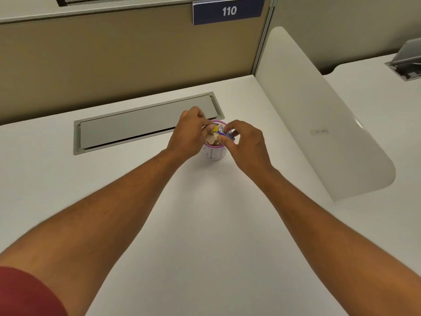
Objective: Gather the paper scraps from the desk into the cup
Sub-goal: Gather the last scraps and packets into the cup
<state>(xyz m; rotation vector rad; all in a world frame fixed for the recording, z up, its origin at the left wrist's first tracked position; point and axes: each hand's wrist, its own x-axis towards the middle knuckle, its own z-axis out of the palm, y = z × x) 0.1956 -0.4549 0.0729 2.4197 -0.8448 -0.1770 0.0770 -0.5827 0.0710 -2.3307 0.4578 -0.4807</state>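
A small white cup with a pink rim stands on the white table, just in front of the right end of a grey cable-tray lid set flush into the surface. Faint blue marks show on the cup's near wall. Paper scraps in tan, yellow, white and blue are heaped at its mouth, rising above the rim.

Both hands meet directly over the cup. The left hand comes in from the left, its fingers curled and its thumb and fingertips closed on the tan and yellow scraps at the top of the heap. The right hand comes in from the right, thumb and forefinger pinching a blue scrap at the cup's right edge. The two sets of fingertips lie almost touching, with the scraps between them. The left palm covers the cup's left side; the lower wall of the cup shows between the wrists.

Both forearms are bare, and a red sleeve shows at the lower left. A tan partition with a blue sign reading 110 stands behind the table, and a white curved divider stands on the right.
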